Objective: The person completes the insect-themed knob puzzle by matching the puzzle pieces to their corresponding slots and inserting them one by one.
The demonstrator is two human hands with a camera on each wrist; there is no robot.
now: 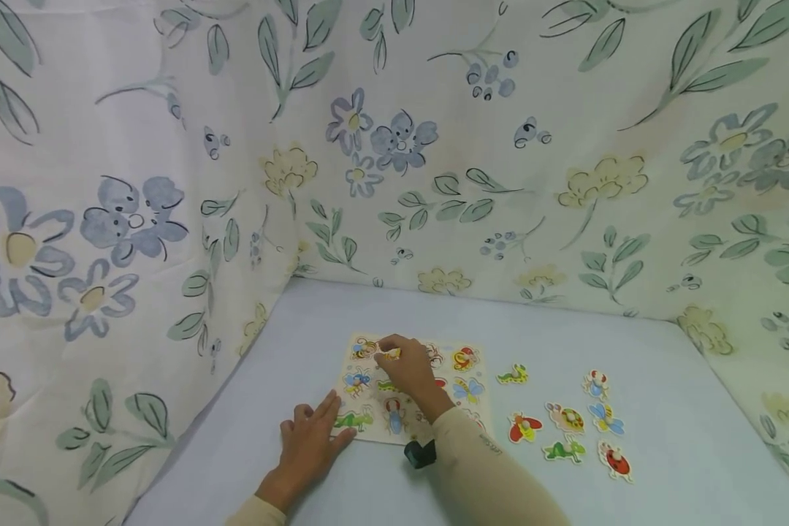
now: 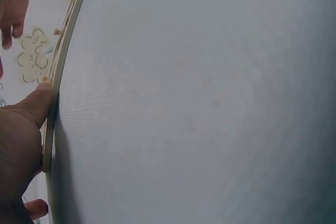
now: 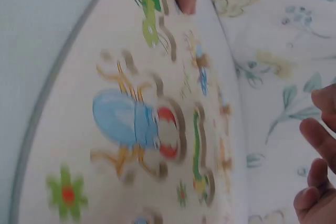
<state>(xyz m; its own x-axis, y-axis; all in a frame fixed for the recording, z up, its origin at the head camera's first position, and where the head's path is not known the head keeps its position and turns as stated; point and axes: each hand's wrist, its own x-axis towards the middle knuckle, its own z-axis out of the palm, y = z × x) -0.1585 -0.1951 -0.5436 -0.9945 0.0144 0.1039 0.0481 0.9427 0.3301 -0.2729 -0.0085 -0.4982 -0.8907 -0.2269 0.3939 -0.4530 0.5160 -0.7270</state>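
A pale wooden puzzle board [image 1: 376, 432] with insect pictures and pieces lies on the table. My left hand [image 1: 306, 442] rests at its near left corner, fingers fairly straight, thumb on the near edge, beside the green grasshopper [image 1: 356, 419]. My right hand [image 1: 409, 367] is over the back row, near a yellow-orange insect piece [image 1: 391, 354]; its thumb and forefinger stand close to that piece. In the right wrist view the right fingers [image 3: 319, 135] are loosely bent above the board, with nothing seen between them. The blue stag beetle [image 3: 126, 119] shows there in its place.
Right of the board lie several loose insect pieces, among them a caterpillar [image 1: 513, 375], a red-winged insect [image 1: 524, 427], a grasshopper [image 1: 564, 450], a dragonfly [image 1: 606, 419] and a ladybird [image 1: 615, 461]. A flowered cloth [image 1: 381, 241] hangs behind and at the sides of the table.
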